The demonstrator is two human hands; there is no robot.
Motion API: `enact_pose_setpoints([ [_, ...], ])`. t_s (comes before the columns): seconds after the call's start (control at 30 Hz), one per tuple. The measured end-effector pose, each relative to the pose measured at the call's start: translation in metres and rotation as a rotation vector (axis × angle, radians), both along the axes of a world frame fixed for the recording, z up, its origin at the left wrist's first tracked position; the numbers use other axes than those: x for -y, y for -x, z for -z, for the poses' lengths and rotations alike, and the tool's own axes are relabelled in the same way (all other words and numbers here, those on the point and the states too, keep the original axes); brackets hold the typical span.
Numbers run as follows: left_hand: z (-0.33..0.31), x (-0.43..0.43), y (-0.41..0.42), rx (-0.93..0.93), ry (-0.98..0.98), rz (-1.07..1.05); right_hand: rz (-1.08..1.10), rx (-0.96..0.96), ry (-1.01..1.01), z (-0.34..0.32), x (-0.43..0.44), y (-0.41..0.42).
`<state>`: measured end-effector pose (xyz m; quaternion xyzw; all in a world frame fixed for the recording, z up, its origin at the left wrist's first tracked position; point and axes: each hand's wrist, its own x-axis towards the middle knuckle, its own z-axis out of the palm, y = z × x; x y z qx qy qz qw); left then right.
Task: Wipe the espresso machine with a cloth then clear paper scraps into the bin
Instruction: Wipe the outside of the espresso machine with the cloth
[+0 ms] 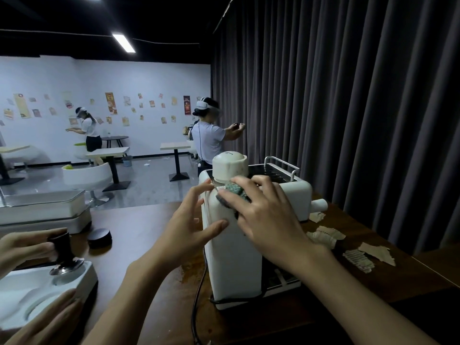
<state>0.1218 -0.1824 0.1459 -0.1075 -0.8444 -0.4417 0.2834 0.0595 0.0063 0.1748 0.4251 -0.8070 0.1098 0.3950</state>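
A white espresso machine (234, 257) stands on the dark wooden table (139, 235), with a white knob cap (230, 165) on top. My right hand (263, 215) presses a green and grey cloth (235, 192) against the machine's upper front corner, fingers spread over it. My left hand (191, 220) rests on the machine's left side, fingers straight, thumb against the front face. Torn paper scraps (323, 235) lie on the table to the right of the machine, with more scraps (368, 255) further right.
Another person's hands (27, 247) at the left hold a black tamper (63, 250) over a white tray (37, 292). A black round lid (99, 237) and a white appliance (42, 210) sit behind. A black cable (199, 290) hangs off the machine. Dark curtain on the right.
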Motion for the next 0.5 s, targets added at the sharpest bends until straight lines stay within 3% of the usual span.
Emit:
enact_pose_setpoints([
  [0.2, -0.024, 0.001, -0.001, 0.008, 0.142, -0.097, 0.100, 0.162, 0.075, -0.013, -0.036, 0.030],
  [0.37, -0.053, -0.004, 0.025, -0.121, 0.250, -0.229, -0.012, 0.263, 0.171, -0.032, -0.037, 0.045],
  [0.5, -0.070, -0.004, 0.045, -0.122, 0.239, -0.234, 0.003, 0.256, 0.256, -0.023, -0.039, 0.058],
])
